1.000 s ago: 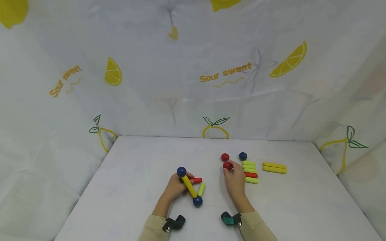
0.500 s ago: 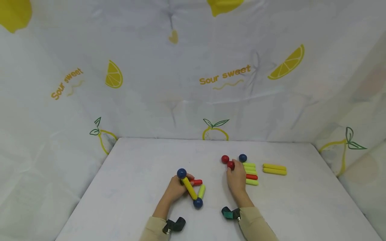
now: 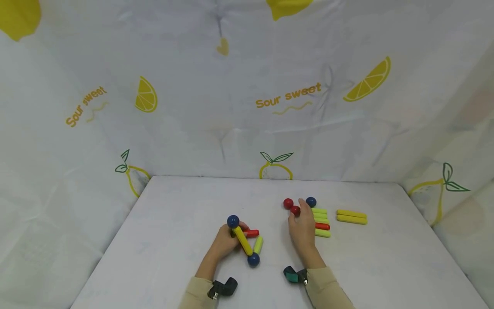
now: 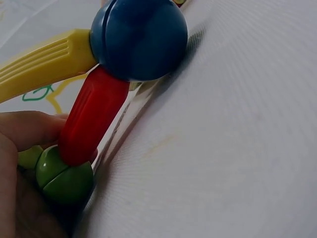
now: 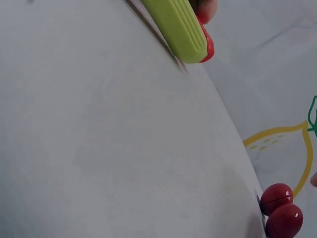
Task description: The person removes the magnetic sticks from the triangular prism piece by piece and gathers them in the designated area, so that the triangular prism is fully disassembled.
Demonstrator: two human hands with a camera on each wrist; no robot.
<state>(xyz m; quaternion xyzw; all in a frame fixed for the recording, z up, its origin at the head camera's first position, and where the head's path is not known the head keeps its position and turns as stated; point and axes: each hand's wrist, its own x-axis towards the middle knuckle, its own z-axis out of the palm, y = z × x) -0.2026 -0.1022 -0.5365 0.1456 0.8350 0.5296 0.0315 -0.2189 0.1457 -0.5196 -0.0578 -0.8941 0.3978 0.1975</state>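
My left hand (image 3: 225, 241) grips a ball-and-stick building-toy frame, with fingers at its green ball (image 4: 57, 181) and red stick (image 4: 94, 116). A yellow stick (image 3: 243, 240) runs between two blue balls, the upper one (image 3: 233, 221) and the nearer one (image 3: 253, 259). A light green stick (image 3: 258, 245) also meets the nearer ball. The hand partly hides the frame. My right hand (image 3: 302, 231) is beside a red ball (image 3: 295, 210), thumb and forefinger spread. That ball touches another red ball (image 3: 287, 203) on the table; in the right wrist view a fingertip stands apart from both.
Behind the right hand lies a blue ball (image 3: 311, 201). Several light green sticks (image 3: 322, 233) and one red stick (image 3: 322, 226) are lined up to its right, partly covered. Two yellow sticks (image 3: 351, 217) lie farther right. A printed cloth (image 3: 247, 107) hangs behind the table.
My right hand has moved the red ball slightly right, against the other red ball, and its fingers have parted from it. The left hand and its frame stay put.
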